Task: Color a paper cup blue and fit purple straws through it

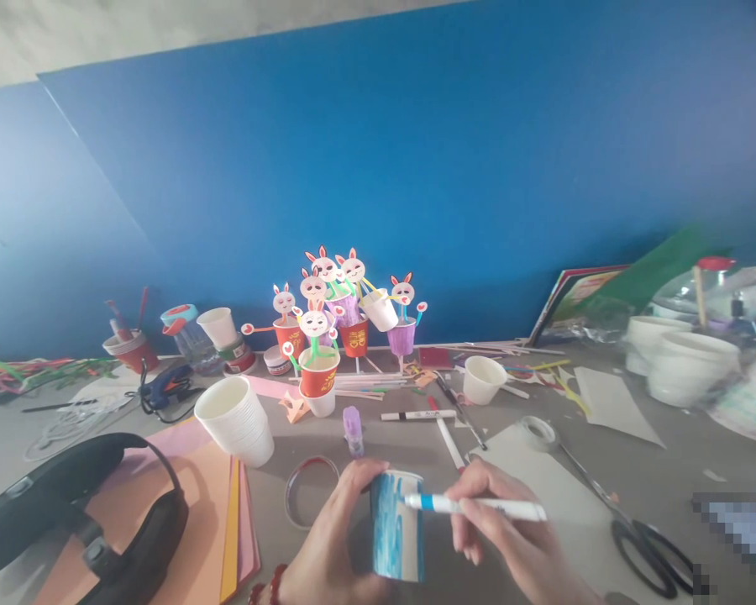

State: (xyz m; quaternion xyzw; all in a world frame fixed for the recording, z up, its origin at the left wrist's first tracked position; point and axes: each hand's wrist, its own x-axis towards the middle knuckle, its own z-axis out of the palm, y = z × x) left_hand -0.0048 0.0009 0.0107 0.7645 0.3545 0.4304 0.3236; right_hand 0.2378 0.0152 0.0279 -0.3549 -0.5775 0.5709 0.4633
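We find the left hand (331,533) curled round a paper cup (389,529), part-coloured blue, at the near middle of the worktop (409,445). The right hand (513,542) pinches a white marker (510,509), its tip at the cup's side. Scissors (617,508) lie to the right. Beyond, we note stacked white cups (236,420), leaning left, then rabbit-faced cup figures (320,378) before a blue panel (378,168).

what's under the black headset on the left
Orange paper lies partly under the black headset, with a yellow sheet and pink paper showing at right. The part it covers is hidden.
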